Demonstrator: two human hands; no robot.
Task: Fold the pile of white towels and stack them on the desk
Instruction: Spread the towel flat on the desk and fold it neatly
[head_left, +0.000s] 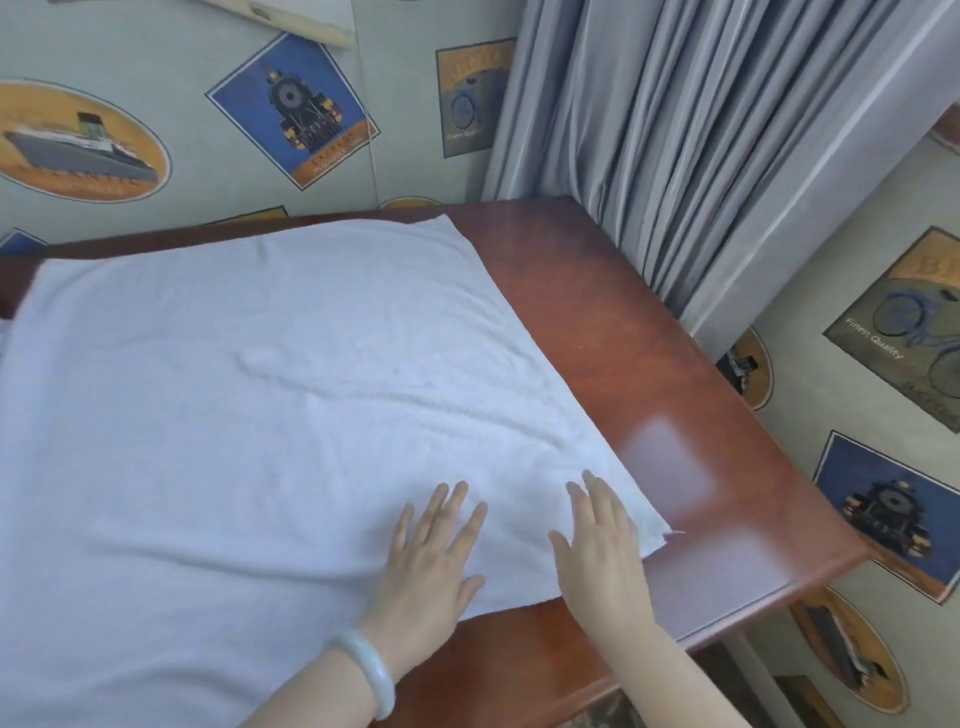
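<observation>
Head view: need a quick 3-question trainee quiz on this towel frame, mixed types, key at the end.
1. True or false: the white towel lies bunched in a heap on the desk.
2. How do the left hand and right hand meet the towel? A) flat on it, fingers straight, by its near right corner. B) pinching a lifted corner. C) not touching it.
3. Fill in: the pale bangle sits on the ___ wrist.
Key: 1 false, it lies spread flat; 2 A; 3 left.
</observation>
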